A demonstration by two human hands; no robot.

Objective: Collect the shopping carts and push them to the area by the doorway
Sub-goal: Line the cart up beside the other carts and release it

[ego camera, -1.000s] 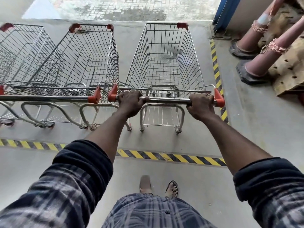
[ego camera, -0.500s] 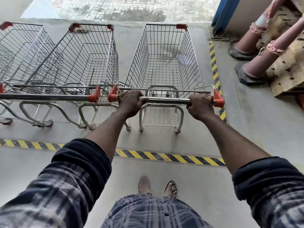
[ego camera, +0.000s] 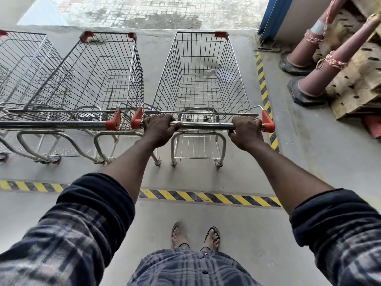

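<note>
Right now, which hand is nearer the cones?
Right. The right hand grips the handle at its right end, on the side of the cones. The left hand grips its left end, farther away, next to the neighbouring cart.

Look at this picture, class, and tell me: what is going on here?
A person stands behind an empty shopping cart, with the left hand and the right hand both gripping its handle bar. The cart sits just beyond the striped floor tape, beside a second cart and a third cart on its left, all facing the brick paving ahead. Two traffic cones stand off to the right.
</note>
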